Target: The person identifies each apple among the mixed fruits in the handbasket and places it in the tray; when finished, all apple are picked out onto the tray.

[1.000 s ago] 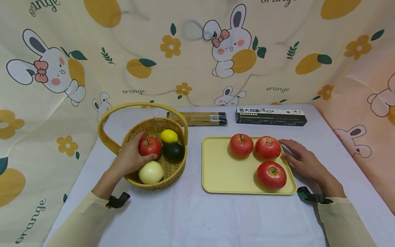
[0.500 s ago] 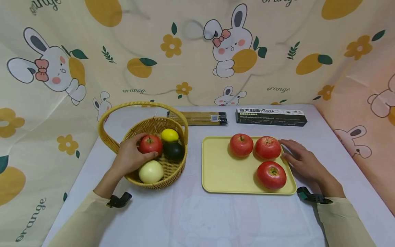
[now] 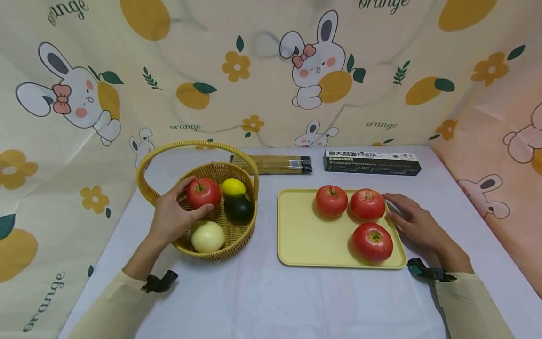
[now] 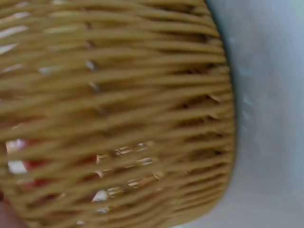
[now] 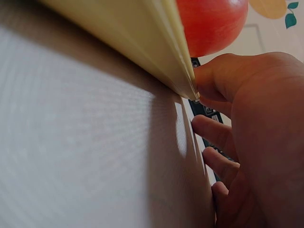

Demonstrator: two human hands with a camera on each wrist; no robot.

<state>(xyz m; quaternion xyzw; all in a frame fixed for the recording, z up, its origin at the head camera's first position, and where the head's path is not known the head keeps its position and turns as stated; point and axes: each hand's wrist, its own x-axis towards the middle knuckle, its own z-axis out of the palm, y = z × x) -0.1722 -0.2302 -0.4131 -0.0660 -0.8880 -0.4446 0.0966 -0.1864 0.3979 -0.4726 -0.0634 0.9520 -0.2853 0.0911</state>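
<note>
My left hand (image 3: 172, 214) pinches a red apple (image 3: 203, 193) between thumb and fingers, high in the wicker basket (image 3: 243, 238). Below and beside it in the basket are a yellow lemon (image 3: 233, 188), a dark green avocado (image 3: 238, 208) and a pale round onion-like item (image 3: 208, 237). In the left wrist view the basket's woven wall (image 4: 142, 95) fills most of the picture. My right hand (image 3: 417, 228) lies at the right edge of a yellow tray (image 3: 313, 240), its thumb against the rim and its other fingers relaxed on the table.
Three red apples (image 3: 331, 201) sit on the tray. Behind it stands a black pasta box (image 3: 372, 163). A pack of dry noodles (image 3: 271, 165) lies behind the basket. The basket's tall handle (image 3: 141, 181) arches over its back and left side.
My left hand draws slightly up and to the left, and the red apple moves with it, away from the lemon and avocado. The right hand and tray stay put.
</note>
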